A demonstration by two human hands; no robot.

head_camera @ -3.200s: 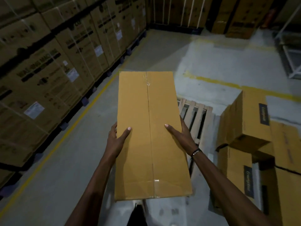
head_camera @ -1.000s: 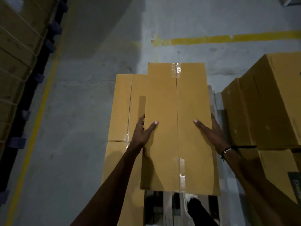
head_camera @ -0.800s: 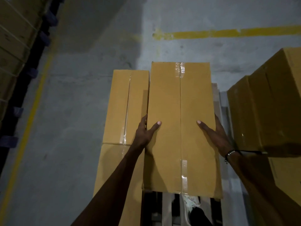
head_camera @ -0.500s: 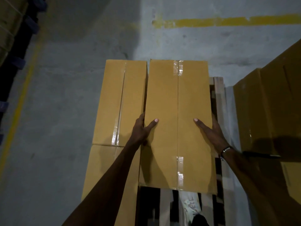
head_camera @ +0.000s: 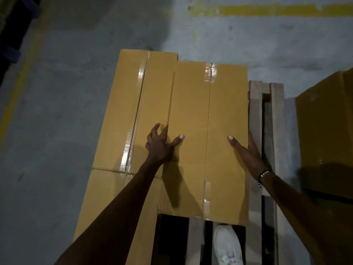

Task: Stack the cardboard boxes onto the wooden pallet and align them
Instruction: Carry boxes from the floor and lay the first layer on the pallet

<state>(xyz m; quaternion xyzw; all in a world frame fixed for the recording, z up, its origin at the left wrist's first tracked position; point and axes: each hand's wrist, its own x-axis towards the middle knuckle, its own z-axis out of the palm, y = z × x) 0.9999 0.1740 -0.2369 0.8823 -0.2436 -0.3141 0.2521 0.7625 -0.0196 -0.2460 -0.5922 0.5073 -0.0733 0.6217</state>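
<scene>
Head camera, looking down in a dim warehouse: a person sets a taped cardboard box [head_camera: 205, 142] on a wooden pallet [head_camera: 267, 131], lying flat with its long side running away from the viewer and its left edge against a neighbouring box [head_camera: 131, 111] already on the pallet. The far end of the handled box sits slightly short of the neighbour's far end. The left hand [head_camera: 159, 145] rests at the seam between the two boxes, its fingers [head_camera: 155, 131] spread and loosely curved over the neighbour's top while the thumb lies flat on the handled box; it grips nothing. The right hand [head_camera: 246, 152] lies against the right edge of the same box, thumb stretched straight across the top, the other fingers hidden down the side, so whether they curl under cannot be told. A beaded bracelet [head_camera: 263, 175] circles the right wrist. Nearer the viewer, a third box [head_camera: 103, 197] butts against the neighbour's near end. Bare pallet slats show to the right of the handled box and below it, where a white shoe [head_camera: 227, 245] stands on the slats. Another stack of cartons [head_camera: 324, 131] rises at the right edge. A yellow line [head_camera: 277, 9] crosses the concrete floor [head_camera: 57, 111] beyond.
</scene>
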